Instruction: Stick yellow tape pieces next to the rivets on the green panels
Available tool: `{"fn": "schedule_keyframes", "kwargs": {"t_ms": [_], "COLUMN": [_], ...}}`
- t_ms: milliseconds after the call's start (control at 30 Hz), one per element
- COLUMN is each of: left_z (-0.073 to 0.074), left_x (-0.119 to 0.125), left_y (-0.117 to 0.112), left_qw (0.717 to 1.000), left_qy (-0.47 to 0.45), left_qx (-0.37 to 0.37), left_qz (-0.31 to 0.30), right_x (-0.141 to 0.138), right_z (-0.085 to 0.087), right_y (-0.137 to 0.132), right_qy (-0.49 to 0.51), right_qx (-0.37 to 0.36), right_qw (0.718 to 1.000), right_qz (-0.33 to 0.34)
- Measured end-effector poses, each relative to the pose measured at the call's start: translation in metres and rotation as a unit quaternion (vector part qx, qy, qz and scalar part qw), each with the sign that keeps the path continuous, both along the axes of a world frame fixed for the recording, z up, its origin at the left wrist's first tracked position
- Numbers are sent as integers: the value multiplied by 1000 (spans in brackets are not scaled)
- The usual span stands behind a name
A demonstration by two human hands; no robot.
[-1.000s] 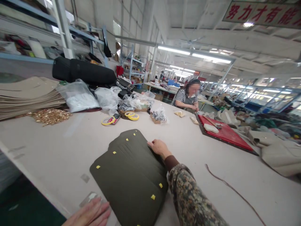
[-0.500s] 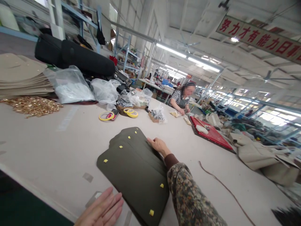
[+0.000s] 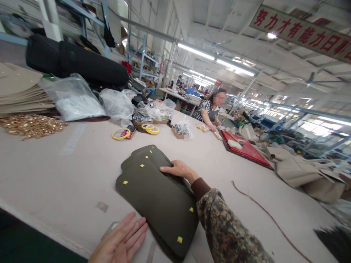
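Note:
A fanned stack of dark olive flat panels (image 3: 159, 201) with rounded corners lies on the pale table in front of me. Small yellow tape pieces (image 3: 125, 182) dot the panels near their edges. My right hand (image 3: 181, 170) grips the far right edge of the stack, thumb on top and the other fingers hidden beneath or behind it. Near the stack's left edge, my left hand (image 3: 123, 237) is held flat with fingers stretched out and palm turned toward the panels. Its fingertips reach the edge; whether they touch cannot be made out.
Yellow tape rolls (image 3: 121, 133), a small box of bagged parts (image 3: 182, 129) and plastic bags (image 3: 74, 98) sit farther back. Gold metal pieces (image 3: 33, 126) are heaped left. A red board (image 3: 246, 148) and a brown cord (image 3: 268, 215) lie right. Another person (image 3: 208, 111) works across the table.
My right thumb has moved left onto the panels' top surface. The panels are fanned more closely together at the far end. My left hand has shifted slightly right, and its palm has turned up a little.

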State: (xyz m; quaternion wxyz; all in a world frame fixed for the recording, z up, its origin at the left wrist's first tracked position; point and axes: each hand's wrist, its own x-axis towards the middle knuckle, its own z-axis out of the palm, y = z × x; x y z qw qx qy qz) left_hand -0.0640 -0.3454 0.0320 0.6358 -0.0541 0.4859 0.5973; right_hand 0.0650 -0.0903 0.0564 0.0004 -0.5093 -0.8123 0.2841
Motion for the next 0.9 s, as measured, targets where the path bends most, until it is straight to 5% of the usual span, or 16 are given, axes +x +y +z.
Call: {"fn": "schedule_keyframes", "kwargs": {"t_ms": [167, 467, 600, 767, 800, 900], "left_z": [-4, 9, 32, 66, 70, 73], "left_x": [1, 3, 12, 20, 20, 21], "left_y": [0, -3, -7, 26, 41, 87], "left_qw": [1000, 992, 965, 790, 728, 469], "left_qy": [9, -5, 158, 506, 578, 796], "left_qx": [16, 108, 171, 323, 339, 290], "left_qz": [-6, -65, -123, -123, -143, -248], "right_x": [-8, -13, 10, 38, 42, 55], "right_z": [36, 81, 101, 84, 78, 68], "right_y": [-34, -103, -110, -117, -119, -123], "right_qy": [51, -70, -141, -153, -148, -123], "right_qx": [-23, 192, 262, 265, 261, 262], "right_qw": [988, 956, 932, 926, 929, 937], "right_qz": [146, 210, 207, 221, 218, 198]}}
